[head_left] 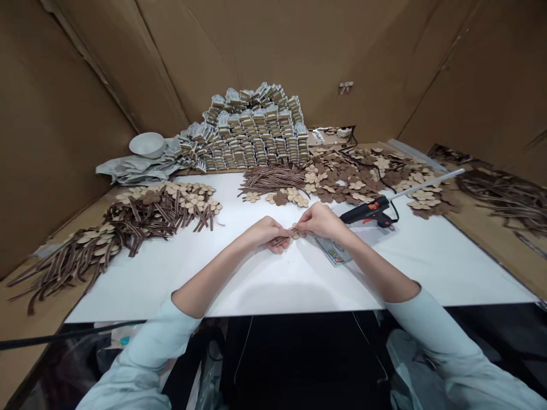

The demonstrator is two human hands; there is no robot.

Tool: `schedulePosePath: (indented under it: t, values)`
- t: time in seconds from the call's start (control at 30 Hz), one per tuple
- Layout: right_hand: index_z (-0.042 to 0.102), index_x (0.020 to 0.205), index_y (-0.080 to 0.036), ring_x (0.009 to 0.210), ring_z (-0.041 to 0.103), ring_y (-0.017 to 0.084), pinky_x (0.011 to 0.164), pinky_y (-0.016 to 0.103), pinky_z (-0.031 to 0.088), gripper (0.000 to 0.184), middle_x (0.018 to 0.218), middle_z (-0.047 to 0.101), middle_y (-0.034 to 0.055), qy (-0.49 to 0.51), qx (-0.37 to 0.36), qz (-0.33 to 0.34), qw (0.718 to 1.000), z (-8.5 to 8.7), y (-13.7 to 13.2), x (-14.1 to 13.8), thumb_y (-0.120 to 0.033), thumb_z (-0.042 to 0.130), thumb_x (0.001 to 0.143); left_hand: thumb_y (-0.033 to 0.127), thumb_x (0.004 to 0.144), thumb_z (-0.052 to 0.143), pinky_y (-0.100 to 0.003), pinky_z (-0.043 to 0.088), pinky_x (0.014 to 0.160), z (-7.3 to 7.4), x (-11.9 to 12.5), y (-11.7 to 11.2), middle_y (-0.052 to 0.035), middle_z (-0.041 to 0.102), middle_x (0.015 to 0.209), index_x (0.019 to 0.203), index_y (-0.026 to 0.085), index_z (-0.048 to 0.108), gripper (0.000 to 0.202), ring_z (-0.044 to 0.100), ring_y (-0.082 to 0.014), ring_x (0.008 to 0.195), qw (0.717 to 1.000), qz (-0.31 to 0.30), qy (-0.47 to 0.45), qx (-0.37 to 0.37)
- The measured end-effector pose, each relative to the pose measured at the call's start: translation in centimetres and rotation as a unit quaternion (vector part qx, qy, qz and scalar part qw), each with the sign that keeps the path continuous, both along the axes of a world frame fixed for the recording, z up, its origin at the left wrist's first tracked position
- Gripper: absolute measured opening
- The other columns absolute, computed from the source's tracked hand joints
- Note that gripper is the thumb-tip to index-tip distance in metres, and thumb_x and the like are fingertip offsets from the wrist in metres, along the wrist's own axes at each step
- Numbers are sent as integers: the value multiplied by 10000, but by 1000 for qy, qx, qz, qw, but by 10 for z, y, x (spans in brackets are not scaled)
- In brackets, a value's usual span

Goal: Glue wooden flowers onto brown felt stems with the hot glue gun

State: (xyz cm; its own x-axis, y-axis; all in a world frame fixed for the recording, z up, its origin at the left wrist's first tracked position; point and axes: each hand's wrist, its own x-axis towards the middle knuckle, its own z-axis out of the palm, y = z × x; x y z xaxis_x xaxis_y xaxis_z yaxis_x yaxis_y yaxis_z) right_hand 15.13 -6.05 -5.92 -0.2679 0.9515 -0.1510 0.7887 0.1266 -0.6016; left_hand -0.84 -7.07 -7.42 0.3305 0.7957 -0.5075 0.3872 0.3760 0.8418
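Near the middle of the white table [179, 279], my two hands meet over a small beige flower cutout [294, 234]. My left hand [271, 233] is closed around a brown striped ribbon [280, 240], whose end reaches to the flower. With thumb and finger my right hand [318, 221] pinches the flower at its upper right edge. Under my right wrist lies a printed DIY packet [336, 256], partly covered. A black and orange glue gun [371, 212] with a long white glue stick [427, 185] rests just right of that hand.
Behind my hands lie a bundle of ribbons [271, 181] and a heap of beige and brown flowers [342, 176]. Flowers with ribbons pile up on the left [149, 219]. Stacked small pieces [260, 131] and a white bowl [147, 145] stand by the cardboard wall. Loose ribbons [504, 193] lie far right.
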Motion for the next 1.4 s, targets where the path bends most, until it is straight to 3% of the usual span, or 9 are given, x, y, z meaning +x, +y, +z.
schedulePosePath:
  t: [0.47, 0.83, 0.97, 1.2, 1.4]
  values:
    - [671, 527, -136, 463, 471, 93, 472, 211, 340, 151, 476, 589, 22, -29, 4, -25, 999, -4, 2, -3, -243, 603, 610, 380, 599, 678, -204, 377, 389, -1, -3, 3, -9, 583, 462, 501, 100, 587, 310, 500, -76, 366, 999, -16, 48, 18]
    - [593, 461, -160, 534, 517, 136, 493, 231, 357, 113, 476, 554, 21, -88, -5, -46, 995, 0, 0, -7, -196, 598, 568, 405, 590, 680, -218, 364, 381, -9, -2, 3, -17, 586, 454, 472, 116, 582, 327, 501, -91, 353, 991, -14, 111, 73]
    - [631, 586, -150, 605, 553, 170, 488, 239, 356, 82, 569, 586, 52, -161, -17, -45, 986, 3, 2, -12, -223, 598, 572, 395, 587, 683, -224, 373, 391, -7, -1, 2, -18, 574, 433, 449, 116, 569, 331, 496, -93, 346, 990, -12, 119, 68]
    - [614, 928, -136, 836, 577, 212, 581, 251, 393, 283, 917, 614, 131, -229, 2, -29, 973, 9, -3, -23, -239, 559, 670, 364, 492, 749, -211, 378, 419, -3, -6, 2, -29, 607, 500, 515, 91, 620, 303, 532, -90, 395, 998, -26, 49, 17]
    - [610, 853, -146, 837, 571, 217, 591, 260, 382, 179, 924, 619, 139, -205, 0, 0, 979, 4, -7, -23, -179, 508, 709, 299, 423, 778, -191, 356, 403, 1, -13, 3, -54, 659, 605, 569, 98, 658, 276, 576, -105, 464, 999, -34, 9, -27]
